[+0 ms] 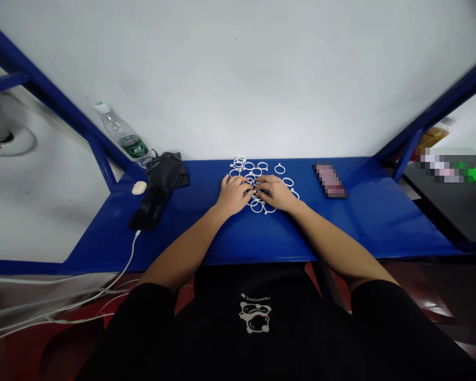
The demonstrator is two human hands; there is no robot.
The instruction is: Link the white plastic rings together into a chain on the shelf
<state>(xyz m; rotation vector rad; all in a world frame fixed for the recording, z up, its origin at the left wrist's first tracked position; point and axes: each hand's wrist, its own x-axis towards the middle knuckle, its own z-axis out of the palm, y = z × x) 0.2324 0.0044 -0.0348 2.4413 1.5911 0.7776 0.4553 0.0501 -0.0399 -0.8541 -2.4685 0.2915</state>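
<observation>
Several thin white rings [238, 163], each with a small knob, lie loosely spread and partly overlapping on the blue tabletop [257, 238]. My left hand [232, 196] rests palm down over the left part of the rings, its fingers spread and slightly bent. From the other side, my right hand [280, 193] lies over them in the same way, fingers apart. The fingertips of both hands nearly meet above the middle rings and seem to touch some. Rings under the fingers are partly hidden.
At the left are a plastic bottle [133, 147], a crumpled black bag [168, 170], a black device [148, 209] with a white cable [130, 256], and a pale rounded object [139, 187]. A phone [330, 180] lies right. Blue frame bars [99, 159] flank the wall.
</observation>
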